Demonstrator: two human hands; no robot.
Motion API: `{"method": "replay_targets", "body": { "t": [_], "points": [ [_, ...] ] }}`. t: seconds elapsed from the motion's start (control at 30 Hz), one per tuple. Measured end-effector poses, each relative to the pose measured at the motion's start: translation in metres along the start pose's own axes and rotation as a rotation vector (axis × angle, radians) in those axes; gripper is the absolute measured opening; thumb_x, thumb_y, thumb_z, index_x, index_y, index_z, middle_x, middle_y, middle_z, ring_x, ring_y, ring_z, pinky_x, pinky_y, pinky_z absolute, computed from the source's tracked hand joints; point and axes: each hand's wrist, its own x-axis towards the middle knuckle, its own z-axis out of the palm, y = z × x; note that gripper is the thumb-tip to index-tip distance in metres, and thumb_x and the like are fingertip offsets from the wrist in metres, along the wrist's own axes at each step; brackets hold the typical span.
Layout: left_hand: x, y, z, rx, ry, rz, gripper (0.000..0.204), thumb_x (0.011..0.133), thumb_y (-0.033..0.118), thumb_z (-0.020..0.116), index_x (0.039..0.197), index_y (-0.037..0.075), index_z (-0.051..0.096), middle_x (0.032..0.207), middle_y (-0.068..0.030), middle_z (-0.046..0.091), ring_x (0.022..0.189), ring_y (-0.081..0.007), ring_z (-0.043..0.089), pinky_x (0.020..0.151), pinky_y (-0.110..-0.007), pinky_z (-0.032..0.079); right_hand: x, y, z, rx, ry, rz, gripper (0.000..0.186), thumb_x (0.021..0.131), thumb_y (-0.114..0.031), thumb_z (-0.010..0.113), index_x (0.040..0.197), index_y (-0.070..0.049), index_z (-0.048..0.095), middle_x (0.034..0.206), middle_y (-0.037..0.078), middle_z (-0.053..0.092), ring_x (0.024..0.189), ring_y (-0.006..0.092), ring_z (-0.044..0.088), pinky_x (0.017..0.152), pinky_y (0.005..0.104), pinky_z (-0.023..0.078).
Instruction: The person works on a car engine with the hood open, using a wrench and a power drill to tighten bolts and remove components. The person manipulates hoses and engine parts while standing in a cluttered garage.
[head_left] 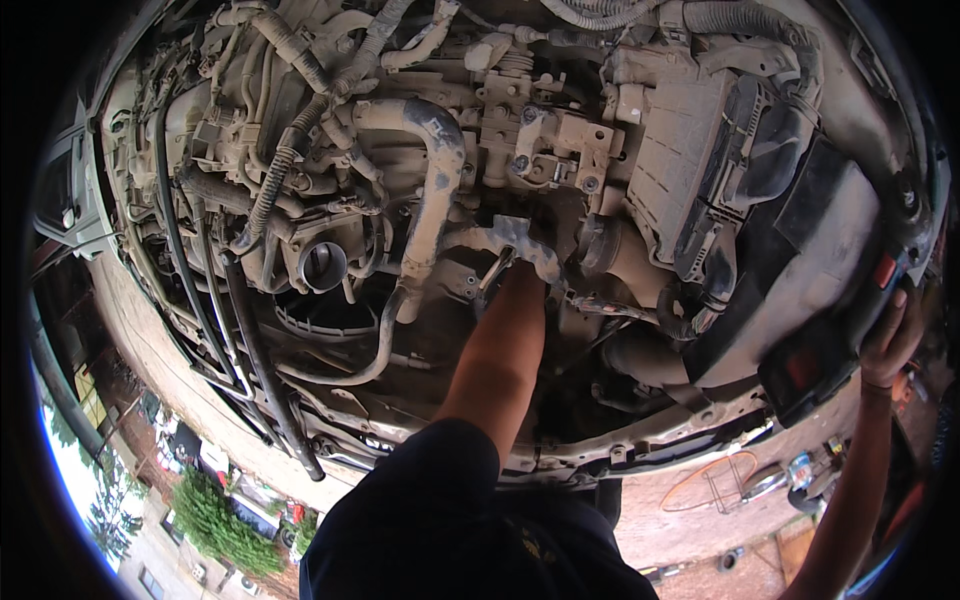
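Note:
My left forearm point(500, 355) reaches down into a dark gap in the dusty engine bay, under a pipe with a bracket point(520, 240). The hand itself is hidden among the parts. A large curved hose point(435, 190) runs just left of that gap, and a ribbed intake duct point(625, 265) lies to its right. At the far right, my right hand point(890, 330) has its fingers wrapped on a black-and-red power tool point(810, 370) at the side of the bay.
An airbox point(685, 150) fills the upper right, with wiring and hoses across the left. The front body edge point(640, 450) crosses below. Beyond it are a hand trolley or rack point(720, 480), clutter on the ground and shrubs point(225, 510) at lower left.

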Motion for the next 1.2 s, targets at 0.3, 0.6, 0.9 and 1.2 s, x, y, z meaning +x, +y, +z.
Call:
{"method": "replay_targets", "body": {
  "t": [0.3, 0.6, 0.9, 1.2],
  "points": [
    [-0.002, -0.006, -0.01, -0.016, -0.014, -0.013, 0.034, 0.099, 0.032, 0.055, 0.125, 0.011, 0.063, 0.124, -0.0108, 0.064, 0.113, -0.0334, 0.061, 0.094, -0.043, 0.049, 0.003, -0.008, 0.005, 0.013, 0.016, -0.045, 0.037, 0.106, -0.017, 0.042, 0.118, 0.014, 0.057, 0.109, 0.032, 0.065, 0.096, 0.051, 0.062, 0.086, 0.0507, 0.049],
    [-0.003, -0.002, -0.016, -0.008, -0.005, -0.008, 0.035, 0.099, 0.033, 0.056, 0.125, 0.011, 0.063, 0.124, -0.0109, 0.065, 0.112, -0.0328, 0.061, 0.094, -0.042, 0.049, 0.009, -0.014, 0.006, 0.025, -0.018, -0.004, 0.044, 0.107, -0.024, 0.039, 0.119, 0.014, 0.058, 0.108, 0.031, 0.065, 0.096, 0.0492, 0.062, 0.085, 0.049, 0.049],
    [-0.006, -0.009, -0.015, 0.049, -0.027, 0.007, 0.036, 0.098, 0.033, 0.057, 0.126, 0.011, 0.063, 0.124, -0.011, 0.065, 0.112, -0.0322, 0.061, 0.093, -0.042, 0.049, 0.021, -0.04, 0.001, 0.107, -0.059, 0.068, 0.039, 0.108, -0.024, 0.038, 0.114, 0.006, 0.062, 0.096, 0.022, 0.066, 0.085, 0.0349, 0.064, 0.077, 0.0392, 0.048],
    [-0.01, -0.006, -0.023, 0.063, -0.031, 0.006, 0.037, 0.098, 0.034, 0.058, 0.126, 0.01, 0.063, 0.124, -0.0111, 0.065, 0.111, -0.0316, 0.062, 0.093, -0.042, 0.05, 0.023, -0.046, 0.001, 0.091, -0.016, 0.043, 0.039, 0.107, -0.025, 0.039, 0.115, 0.007, 0.062, 0.092, 0.021, 0.065, 0.081, 0.0343, 0.062, 0.074, 0.039, 0.048]
  ]
}}
